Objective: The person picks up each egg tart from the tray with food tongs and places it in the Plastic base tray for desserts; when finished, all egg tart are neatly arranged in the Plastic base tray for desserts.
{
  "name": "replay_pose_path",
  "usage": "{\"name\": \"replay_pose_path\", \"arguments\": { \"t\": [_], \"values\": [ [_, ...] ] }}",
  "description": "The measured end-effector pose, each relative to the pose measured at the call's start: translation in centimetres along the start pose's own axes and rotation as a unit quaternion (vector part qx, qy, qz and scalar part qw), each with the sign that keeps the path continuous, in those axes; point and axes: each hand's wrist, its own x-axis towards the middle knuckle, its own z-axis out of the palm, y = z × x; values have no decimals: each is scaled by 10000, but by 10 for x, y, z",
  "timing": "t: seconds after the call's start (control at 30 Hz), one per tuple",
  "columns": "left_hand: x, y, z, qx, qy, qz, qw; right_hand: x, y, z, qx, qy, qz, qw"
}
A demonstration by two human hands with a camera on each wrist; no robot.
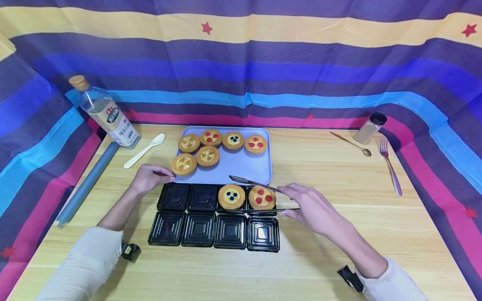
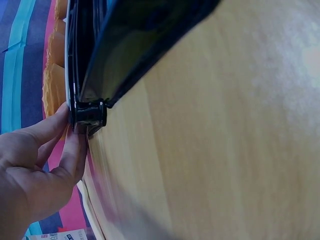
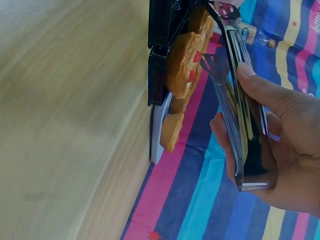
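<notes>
My right hand [image 1: 314, 209] holds metal tongs [image 3: 245, 125], whose spread arms reach left over the black compartment tray [image 1: 197, 230]. Their tips lie either side of a blueberry-topped tart [image 1: 231, 196] in its back row. Right of that tart, a tart with red berries [image 1: 262, 197] fills the back right compartment. At the tray's back left corner, my left hand [image 1: 148, 177] pinches the edge with thumb and fingertips; the left wrist view shows the fingers [image 2: 72, 155] against the black corner. Behind stands a lilac tray [image 1: 244, 167] bearing several tarts [image 1: 183, 164], some with a cut-out crust.
At the back left, a clear bottle [image 1: 111, 115] stands beside a white spoon [image 1: 144, 150] and a long grey-blue roll [image 1: 88, 184]. On the right lie a small metal spoon [image 1: 352, 144], a shaker jar [image 1: 369, 128] and a fork [image 1: 390, 166]. Striped cloth [image 1: 248, 75] walls the table.
</notes>
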Motion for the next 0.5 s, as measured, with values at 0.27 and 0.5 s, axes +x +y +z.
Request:
{"name": "replay_pose_path", "arguments": {
  "t": [0.27,0.5],
  "values": [
    [0,2,-1,185,0,-19,9998,7,-1,-3,335,-8,17,9994],
    [-2,3,-2,269,-48,-75,9996,24,-2,-4,433,36,25,9991]
  ]
}}
